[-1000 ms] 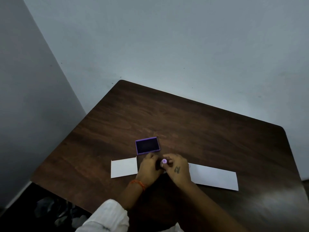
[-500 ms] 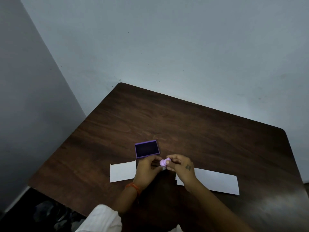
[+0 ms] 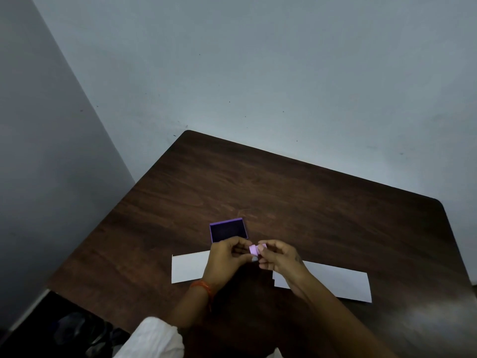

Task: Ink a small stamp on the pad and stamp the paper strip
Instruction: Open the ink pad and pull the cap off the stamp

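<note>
The task is judged to be at its start. The small stamp point(image 3: 254, 250), a pale lilac piece, is held in the air between the two hands, above the middle of the paper strip point(image 3: 335, 281) and just at 6 o'clock of the ink pad point(image 3: 228, 229). A second lilac bit point(image 3: 262, 246) is seen touching it on the right side; it may be a cap being pulled off, but this cannot be told for certain.

The fingers of the left hand point(image 3: 227, 257) are closed on the left part of the stamp, with the thumb underneath. The fingers of the right hand point(image 3: 280, 257) are pinched on the right-hand bit. Whether the stamp face is already inked cannot be seen.

The ink pad is found open on the tabletop point(image 3: 284, 197), its dark surface bare and its purple rim showing. No mark is visible on the parts of the strip that are seen; the middle of the strip is hidden by the hands and wrists. So inking and stamping are both judged to be left to do: the stamp has to be pressed on the pad at 12 o'clock, then on the strip below.

Counted: one ink pad, one paper strip (seen as two white ends at 9 o'clock and 3 o'clock of the hands), one stamp with perhaps one loose part, two hands, one orange thread band point(image 3: 204, 286) on the left wrist, one white sleeve point(image 3: 154, 337).
</note>
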{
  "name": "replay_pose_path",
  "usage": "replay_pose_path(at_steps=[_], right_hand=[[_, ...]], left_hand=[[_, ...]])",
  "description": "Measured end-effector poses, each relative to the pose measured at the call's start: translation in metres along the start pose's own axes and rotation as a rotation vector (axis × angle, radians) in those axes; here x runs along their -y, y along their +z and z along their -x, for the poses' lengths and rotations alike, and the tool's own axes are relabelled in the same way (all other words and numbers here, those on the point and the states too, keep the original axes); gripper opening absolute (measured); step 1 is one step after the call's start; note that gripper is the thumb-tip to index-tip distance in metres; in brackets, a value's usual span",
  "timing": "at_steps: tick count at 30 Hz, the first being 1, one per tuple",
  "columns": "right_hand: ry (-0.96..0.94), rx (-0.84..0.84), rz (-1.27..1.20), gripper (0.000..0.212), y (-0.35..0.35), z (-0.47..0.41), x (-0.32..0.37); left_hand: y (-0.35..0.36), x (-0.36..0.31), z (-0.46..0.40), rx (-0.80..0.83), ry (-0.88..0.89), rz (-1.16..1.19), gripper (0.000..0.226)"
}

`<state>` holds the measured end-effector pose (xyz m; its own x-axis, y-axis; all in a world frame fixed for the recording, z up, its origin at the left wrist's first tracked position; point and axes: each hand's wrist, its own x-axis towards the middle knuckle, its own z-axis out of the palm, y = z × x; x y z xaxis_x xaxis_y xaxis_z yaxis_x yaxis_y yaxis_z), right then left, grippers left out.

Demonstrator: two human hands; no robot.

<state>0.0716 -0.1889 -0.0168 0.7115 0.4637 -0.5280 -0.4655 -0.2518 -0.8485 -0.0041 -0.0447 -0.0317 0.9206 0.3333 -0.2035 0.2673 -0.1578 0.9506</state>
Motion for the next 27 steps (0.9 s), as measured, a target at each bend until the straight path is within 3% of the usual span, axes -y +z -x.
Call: replay_pose_path(at_steps=[13,17,21,27], right_hand=[[0.016,-0.024,0.016,0.010,-0.005,-0.001,0.005],[0.078,-0.001,-0.182,0.018,-0.014,0.000,0.007],[0.181,0.067,-0.553,0.028,-0.021,0.002,0.005],[0.188,0.144,-0.809,0.018,-0.022,0.007,0.002]], left_hand=[[0.005,-0.001,-0.003,0.024,-0.003,-0.008,0.025],[0.006,0.005,-0.005,0.005,-0.066,0.053,0.023],[0.010,0.012,-0.004,0.062,-0.144,0.070,0.022],[0.014,0.018,0.000,0.134,-0.044,-0.248,0.030]])
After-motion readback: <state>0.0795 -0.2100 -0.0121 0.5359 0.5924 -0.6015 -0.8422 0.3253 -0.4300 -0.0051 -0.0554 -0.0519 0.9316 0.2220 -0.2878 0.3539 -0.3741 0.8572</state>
